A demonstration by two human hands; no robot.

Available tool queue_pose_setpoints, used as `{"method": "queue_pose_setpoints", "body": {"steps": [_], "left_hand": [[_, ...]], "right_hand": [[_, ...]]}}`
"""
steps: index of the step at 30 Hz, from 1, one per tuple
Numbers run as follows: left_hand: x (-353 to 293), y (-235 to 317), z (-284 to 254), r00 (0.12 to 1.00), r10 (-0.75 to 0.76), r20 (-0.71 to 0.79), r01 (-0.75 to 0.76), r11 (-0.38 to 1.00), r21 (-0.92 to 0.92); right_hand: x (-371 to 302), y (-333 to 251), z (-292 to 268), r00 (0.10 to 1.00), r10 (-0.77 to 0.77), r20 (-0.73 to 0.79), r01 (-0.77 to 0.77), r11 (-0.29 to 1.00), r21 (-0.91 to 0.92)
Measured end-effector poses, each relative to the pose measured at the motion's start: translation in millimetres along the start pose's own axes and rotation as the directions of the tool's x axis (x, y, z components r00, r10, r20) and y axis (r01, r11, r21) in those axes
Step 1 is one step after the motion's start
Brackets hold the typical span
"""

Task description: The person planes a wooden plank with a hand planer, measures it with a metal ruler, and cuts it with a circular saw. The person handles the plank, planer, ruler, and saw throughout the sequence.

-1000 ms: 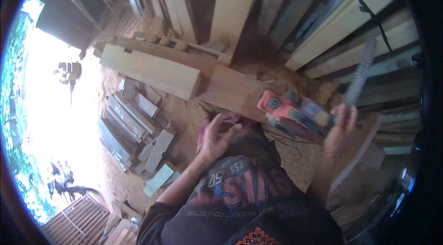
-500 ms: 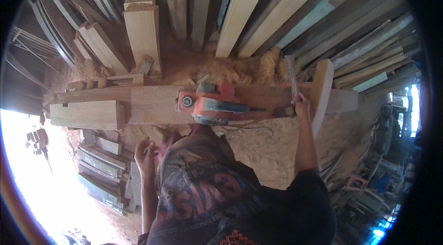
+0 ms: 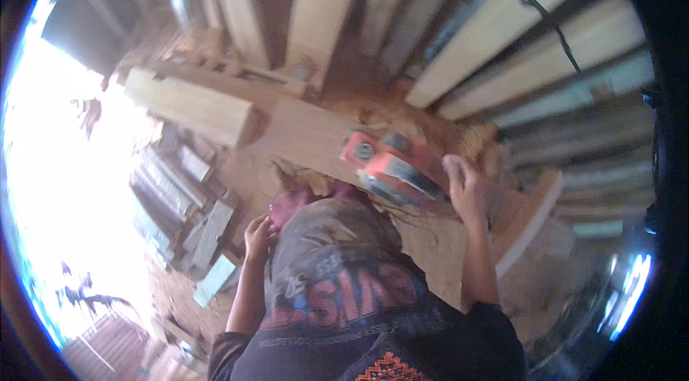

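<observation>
A red and black electric hand planer (image 3: 393, 168) rests on a long, reddish wooden plank (image 3: 305, 129). Just right of its rear handle is my right hand (image 3: 466, 191), somewhat blurred, with fingers stretched out and nothing visible in them. A pale curved board (image 3: 535, 219) leans against the plank's right end, close to that wrist. My left hand (image 3: 257, 239) hangs at my side beside the reddish cloth over my leg; its fingers are loosely bent, and I make out nothing held in them.
A thick pale timber block (image 3: 190, 104) lies along the plank's left end. Long boards (image 3: 495, 29) and upright timbers (image 3: 319, 18) stand beyond, with sawdust heaped at their feet. Offcuts (image 3: 169, 183) are stacked at the left, near bright daylight.
The view has swung, so the plank now slants down to the right. My right hand no longer shows the measuring strip it held and is nearer the planer. My left hand is closer to my leg.
</observation>
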State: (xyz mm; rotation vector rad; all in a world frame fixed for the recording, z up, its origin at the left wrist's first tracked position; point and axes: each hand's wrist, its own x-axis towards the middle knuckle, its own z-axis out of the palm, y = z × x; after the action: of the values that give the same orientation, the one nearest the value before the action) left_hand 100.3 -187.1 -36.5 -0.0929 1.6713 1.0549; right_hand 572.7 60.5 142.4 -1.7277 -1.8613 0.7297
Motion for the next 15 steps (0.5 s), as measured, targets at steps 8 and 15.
{"method": "queue_pose_setpoints", "body": {"steps": [8,15], "left_hand": [[-2,-110,-40,0.956,-0.160,-0.247,0.002,0.842,-0.539],[-4,-157,-43,0.915,-0.251,-0.315,0.042,0.838,-0.545]], "right_hand": [[49,-78,36,0.732,0.138,0.667,-0.185,0.983,0.000],[54,-32,3,0.747,0.302,0.592,-0.298,0.948,-0.109]]}}
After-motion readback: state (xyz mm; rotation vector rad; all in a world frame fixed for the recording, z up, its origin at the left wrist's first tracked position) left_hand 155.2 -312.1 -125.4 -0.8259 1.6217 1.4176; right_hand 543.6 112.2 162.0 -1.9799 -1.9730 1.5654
